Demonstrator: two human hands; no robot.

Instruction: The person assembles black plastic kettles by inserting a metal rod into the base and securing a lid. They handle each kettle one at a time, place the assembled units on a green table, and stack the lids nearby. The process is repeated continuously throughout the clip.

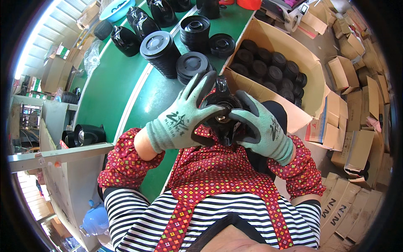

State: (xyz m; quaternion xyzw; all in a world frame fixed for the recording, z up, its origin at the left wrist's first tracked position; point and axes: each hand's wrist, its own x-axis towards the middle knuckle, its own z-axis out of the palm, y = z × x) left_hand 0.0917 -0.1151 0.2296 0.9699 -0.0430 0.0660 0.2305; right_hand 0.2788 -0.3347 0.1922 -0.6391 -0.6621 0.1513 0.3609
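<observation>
My left hand (182,110) and my right hand (260,122) wear pale green gloves with dark grey palms and fingertips. Between them, in front of my apron, is a glossy black jug (222,90) with its top facing me. Both thumbs press on its round opening, where something small and shiny shows. The left hand's upper fingers stretch up past the jug's side, while the right hand's fingers curl round the other side. The jug's lower part is hidden. Just beyond my left fingers stands a stack of round black lids (192,65).
More lid stacks (157,44) and several glossy black jugs (126,40) stand on the green table (105,94). An open cardboard box (308,54) of black cylindrical parts is at right. Further cartons (357,147) pile up beyond it. A blue basin (110,16) sits at far left.
</observation>
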